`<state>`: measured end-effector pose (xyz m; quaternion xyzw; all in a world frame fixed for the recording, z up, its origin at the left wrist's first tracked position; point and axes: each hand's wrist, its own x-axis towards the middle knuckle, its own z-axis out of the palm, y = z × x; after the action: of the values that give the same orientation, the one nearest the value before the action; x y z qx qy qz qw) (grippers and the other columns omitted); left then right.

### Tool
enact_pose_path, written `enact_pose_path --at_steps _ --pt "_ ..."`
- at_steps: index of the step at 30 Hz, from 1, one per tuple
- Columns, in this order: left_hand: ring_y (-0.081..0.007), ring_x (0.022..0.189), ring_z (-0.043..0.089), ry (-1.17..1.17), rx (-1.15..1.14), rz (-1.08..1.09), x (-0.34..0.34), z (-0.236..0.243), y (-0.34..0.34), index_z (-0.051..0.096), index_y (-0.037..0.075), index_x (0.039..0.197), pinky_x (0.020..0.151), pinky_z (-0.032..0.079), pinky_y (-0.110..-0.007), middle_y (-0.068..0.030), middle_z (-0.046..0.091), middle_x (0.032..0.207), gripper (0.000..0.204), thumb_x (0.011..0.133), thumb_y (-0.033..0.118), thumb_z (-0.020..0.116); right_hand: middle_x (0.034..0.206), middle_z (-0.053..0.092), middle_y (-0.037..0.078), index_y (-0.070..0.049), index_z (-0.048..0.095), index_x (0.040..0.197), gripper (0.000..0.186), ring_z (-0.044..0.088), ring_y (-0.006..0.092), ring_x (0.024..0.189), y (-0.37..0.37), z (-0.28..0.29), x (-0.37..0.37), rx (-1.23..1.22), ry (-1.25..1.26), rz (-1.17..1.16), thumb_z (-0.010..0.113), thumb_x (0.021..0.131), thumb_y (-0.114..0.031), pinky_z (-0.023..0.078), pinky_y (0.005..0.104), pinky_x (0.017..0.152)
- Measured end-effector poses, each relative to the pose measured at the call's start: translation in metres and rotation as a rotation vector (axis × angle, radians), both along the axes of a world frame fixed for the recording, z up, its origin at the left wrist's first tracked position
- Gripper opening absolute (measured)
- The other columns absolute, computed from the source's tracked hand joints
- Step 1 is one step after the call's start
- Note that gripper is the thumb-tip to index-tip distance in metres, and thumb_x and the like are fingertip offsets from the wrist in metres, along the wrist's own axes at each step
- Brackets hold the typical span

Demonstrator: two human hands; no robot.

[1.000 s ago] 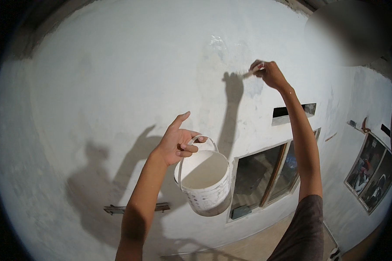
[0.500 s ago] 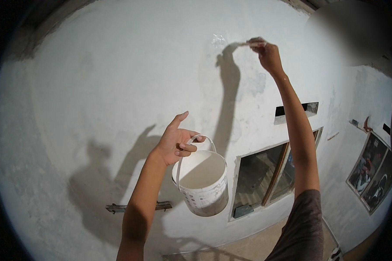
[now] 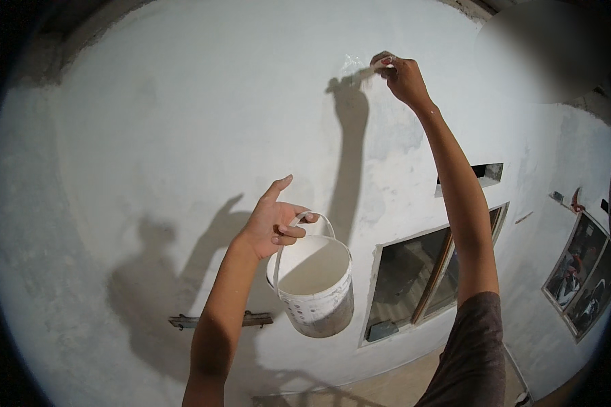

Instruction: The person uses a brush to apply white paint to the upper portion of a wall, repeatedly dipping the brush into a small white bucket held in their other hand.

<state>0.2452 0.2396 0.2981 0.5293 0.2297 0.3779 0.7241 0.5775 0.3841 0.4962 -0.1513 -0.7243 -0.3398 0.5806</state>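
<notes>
From the curled fingers of my left hand [image 3: 275, 220] hangs a white plastic bucket [image 3: 317, 298] by its handle; the thumb and palm stay spread. Pale paint or a similar coating shows inside it, though its level is hard to make out. Up high, my right hand [image 3: 402, 78] grips a paintbrush [image 3: 371, 72], bristles toward the wall [image 3: 204, 108]. A wet, shiny patch glistens on the wall beside the brush. Whether the bristles touch the wall I cannot tell.
Below my right arm are a wood-framed window [image 3: 414, 278] and a small vent opening [image 3: 489, 173]. A narrow wooden rack with hooks [image 3: 254, 318] is fixed low on the wall behind my left forearm. Another window [image 3: 580, 275] stands in the right-hand wall.
My right hand has moved slightly left with the paintbrush, whose bristles now angle more downward beside the shiny patch. My left hand and the bucket have hardly moved.
</notes>
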Motion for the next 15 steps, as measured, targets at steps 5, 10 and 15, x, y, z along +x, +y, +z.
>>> enact_pose_path --at_steps 5,10,15 --pt "-0.0036 0.042 0.028 0.008 0.020 0.052 -0.008 -0.002 -0.004 0.042 -0.021 0.123 0.031 0.020 -0.018 -0.0017 0.050 0.086 0.095 0.090 0.068 0.045 0.097 0.072 0.015 -0.001 0.067 0.101 0.014 0.071 0.0319 0.085 -0.008 -0.020 -0.020 0.084 0.136 0.147 0.061 0.089 0.002 0.056 0.0377 0.072" --pt "-0.0035 0.043 0.028 0.018 0.030 0.080 -0.006 -0.002 -0.008 0.045 -0.020 0.119 0.031 0.019 -0.019 -0.0012 0.049 0.086 0.093 0.090 0.069 0.044 0.091 0.072 0.011 0.000 0.067 0.099 0.018 0.072 0.0216 0.079 -0.014 -0.059 -0.008 -0.142 -0.074 -0.066 0.061 0.085 0.010 0.056 0.0327 0.067" --pt "-0.0033 0.043 0.028 -0.005 0.007 0.075 -0.011 -0.004 -0.005 0.049 -0.019 0.114 0.030 0.020 -0.018 -0.0009 0.049 0.085 0.091 0.091 0.069 0.044 0.084 0.072 0.013 0.001 0.068 0.089 0.011 0.071 0.0256 0.074 -0.019 -0.039 0.001 -0.427 -0.094 0.138 0.068 0.079 0.004 0.055 0.0333 0.071"
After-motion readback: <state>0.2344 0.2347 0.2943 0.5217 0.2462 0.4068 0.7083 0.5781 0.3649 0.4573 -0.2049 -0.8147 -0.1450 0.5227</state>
